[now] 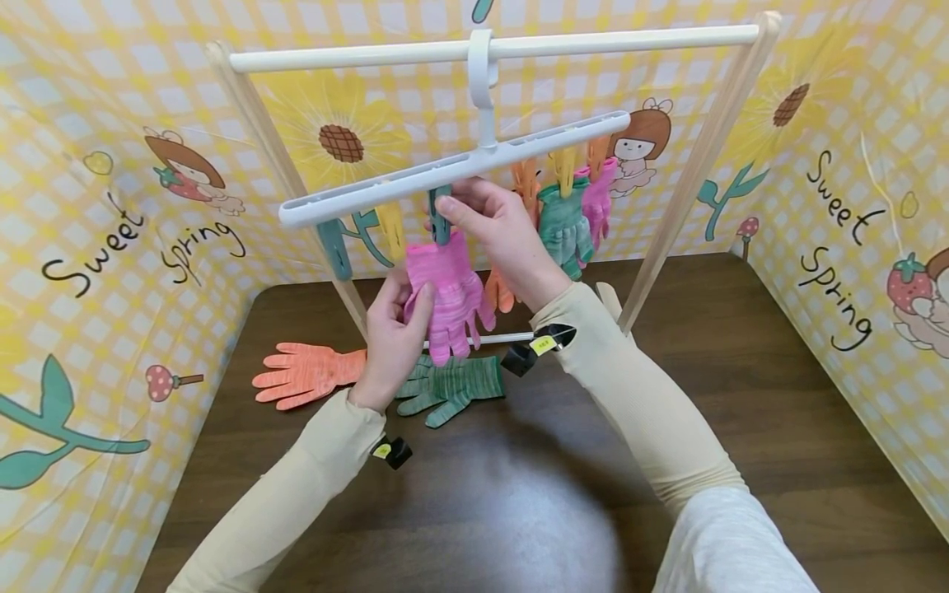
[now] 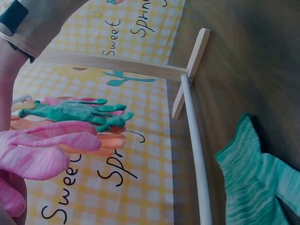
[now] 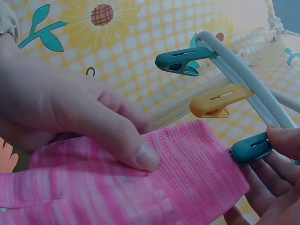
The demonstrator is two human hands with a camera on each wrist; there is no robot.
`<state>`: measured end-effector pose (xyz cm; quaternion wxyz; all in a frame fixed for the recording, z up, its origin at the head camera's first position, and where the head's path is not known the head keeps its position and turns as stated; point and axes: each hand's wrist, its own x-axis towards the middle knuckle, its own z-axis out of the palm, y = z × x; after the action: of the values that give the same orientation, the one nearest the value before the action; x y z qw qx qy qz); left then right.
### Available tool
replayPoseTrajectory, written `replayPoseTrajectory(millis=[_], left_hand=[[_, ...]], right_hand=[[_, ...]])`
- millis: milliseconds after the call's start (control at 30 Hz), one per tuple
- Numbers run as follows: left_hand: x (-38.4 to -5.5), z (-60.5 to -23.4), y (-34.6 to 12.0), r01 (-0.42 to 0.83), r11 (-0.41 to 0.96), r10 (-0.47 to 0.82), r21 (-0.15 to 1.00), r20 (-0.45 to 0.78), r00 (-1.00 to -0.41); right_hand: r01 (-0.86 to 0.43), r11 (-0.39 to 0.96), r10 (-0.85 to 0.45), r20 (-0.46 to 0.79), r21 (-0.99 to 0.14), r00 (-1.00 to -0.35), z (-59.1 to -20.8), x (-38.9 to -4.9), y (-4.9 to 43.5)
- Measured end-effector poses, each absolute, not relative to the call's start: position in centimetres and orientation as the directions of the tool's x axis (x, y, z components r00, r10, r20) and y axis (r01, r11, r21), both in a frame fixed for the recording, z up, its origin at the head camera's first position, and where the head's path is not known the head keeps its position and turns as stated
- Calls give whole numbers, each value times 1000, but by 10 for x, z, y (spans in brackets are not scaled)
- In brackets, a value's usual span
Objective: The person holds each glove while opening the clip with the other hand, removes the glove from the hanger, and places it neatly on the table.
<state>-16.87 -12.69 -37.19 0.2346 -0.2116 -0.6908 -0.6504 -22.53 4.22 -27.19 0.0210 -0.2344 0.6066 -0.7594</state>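
A pink striped glove (image 1: 445, 288) hangs cuff up below the pale grey hanger (image 1: 385, 186). My left hand (image 1: 396, 329) pinches its side, thumb in front; in the right wrist view that thumb lies across the knit. With thumb and fingers, my right hand (image 1: 507, 235) grips a teal clothespin (image 1: 440, 216) under the hanger bar. In the right wrist view the clothespin's tip (image 3: 234, 157) meets the edge of the glove's cuff (image 3: 206, 159). The left wrist view shows the pink glove's fingers (image 2: 42, 150) close up.
Orange, green (image 1: 565, 226) and pink (image 1: 597, 198) gloves hang from clips at the hanger's right. A yellow clip (image 1: 390, 231) and a teal clip (image 1: 335, 249) dangle at its left. Orange (image 1: 307, 375) and green (image 1: 467, 380) gloves lie on the table, by the wooden rack (image 1: 667, 181).
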Motion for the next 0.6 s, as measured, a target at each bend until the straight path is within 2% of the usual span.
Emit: replayPoseTrajectory(millis=[200, 400, 600], left_hand=[[-166, -381, -129, 579, 78, -28, 812, 582, -813], [-165, -389, -131, 602, 133, -14, 787, 609, -793], [-165, -393, -132, 607, 126, 4, 785, 611, -792]], right_hand=[[-258, -257, -327, 335, -931, -884, -271, -224, 42], [-263, -236, -332, 332, -935, -883, -273, -224, 43], [-270, -214, -323, 329, -939, -887, -274, -224, 42]])
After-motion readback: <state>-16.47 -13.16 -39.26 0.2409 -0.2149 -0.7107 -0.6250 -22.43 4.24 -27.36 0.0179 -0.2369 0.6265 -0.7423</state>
